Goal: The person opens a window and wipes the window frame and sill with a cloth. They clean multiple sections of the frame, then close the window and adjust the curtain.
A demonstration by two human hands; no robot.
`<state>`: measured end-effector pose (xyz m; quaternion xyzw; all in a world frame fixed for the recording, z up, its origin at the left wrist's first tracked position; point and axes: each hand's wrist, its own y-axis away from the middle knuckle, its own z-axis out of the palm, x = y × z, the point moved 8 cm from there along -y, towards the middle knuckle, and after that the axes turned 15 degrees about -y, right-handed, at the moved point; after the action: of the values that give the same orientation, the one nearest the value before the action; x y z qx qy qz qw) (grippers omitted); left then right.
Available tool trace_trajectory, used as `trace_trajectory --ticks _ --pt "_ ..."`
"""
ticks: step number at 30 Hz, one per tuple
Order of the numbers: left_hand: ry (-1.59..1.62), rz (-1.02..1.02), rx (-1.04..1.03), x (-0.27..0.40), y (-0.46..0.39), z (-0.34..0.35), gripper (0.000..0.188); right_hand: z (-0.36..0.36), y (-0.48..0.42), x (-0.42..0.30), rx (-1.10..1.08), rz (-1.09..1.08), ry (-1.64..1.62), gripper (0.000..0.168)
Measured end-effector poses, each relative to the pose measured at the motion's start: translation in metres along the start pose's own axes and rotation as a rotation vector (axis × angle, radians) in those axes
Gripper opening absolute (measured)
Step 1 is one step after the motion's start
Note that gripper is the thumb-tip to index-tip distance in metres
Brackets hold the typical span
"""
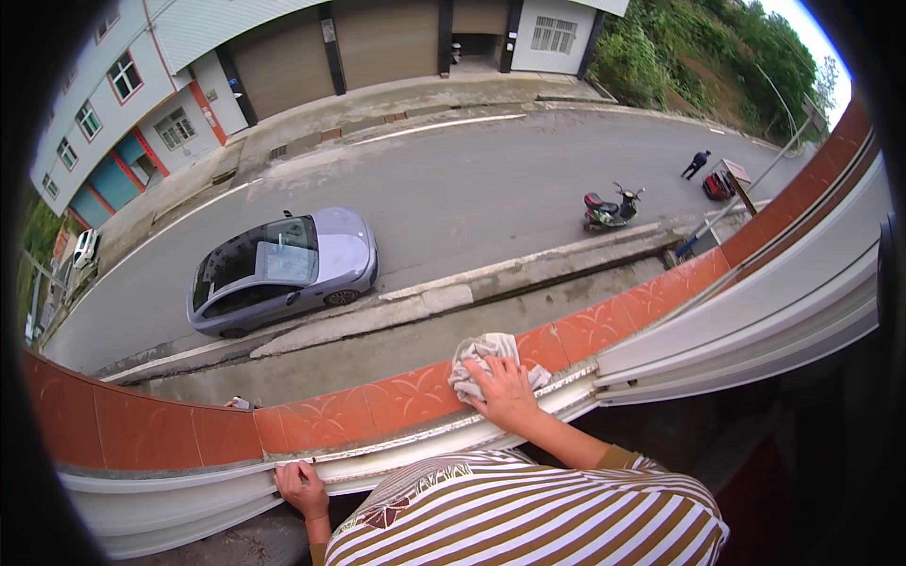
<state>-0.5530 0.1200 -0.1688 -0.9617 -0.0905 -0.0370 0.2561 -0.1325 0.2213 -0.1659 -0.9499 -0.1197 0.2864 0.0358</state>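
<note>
My right hand [508, 397] presses a crumpled pale cloth [488, 348] onto the orange-red tiled ledge [333, 417] outside a window. Part of the cloth is hidden under the fingers, and one end reaches toward the white window track [566, 382]. Lower left, my left hand [303, 487] has its fingers curled over the inner edge of the white window frame [177, 488]. The ledge tiles carry a pale curved pattern. Dark specks of dirt show along the track beside the right hand.
Beyond the ledge is a drop to a street [453, 184]. A silver-lilac car [283, 272], a scooter [610, 206] and a walking person [697, 164] are down there. White sash panels [764, 318] flank the opening. A small pale object [242, 403] shows at the ledge's outer edge.
</note>
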Motion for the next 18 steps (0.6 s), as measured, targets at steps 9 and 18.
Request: trace_trajectory --ticks 9,18 --pt "0.035 0.018 -0.023 0.003 -0.004 0.008 0.026 -0.066 0.021 0.130 0.298 0.532 0.344 0.070" --pt "-0.013 0.031 0.065 0.009 -0.025 -0.019 0.022 -0.085 0.013 0.199 0.345 0.912 0.470 0.062"
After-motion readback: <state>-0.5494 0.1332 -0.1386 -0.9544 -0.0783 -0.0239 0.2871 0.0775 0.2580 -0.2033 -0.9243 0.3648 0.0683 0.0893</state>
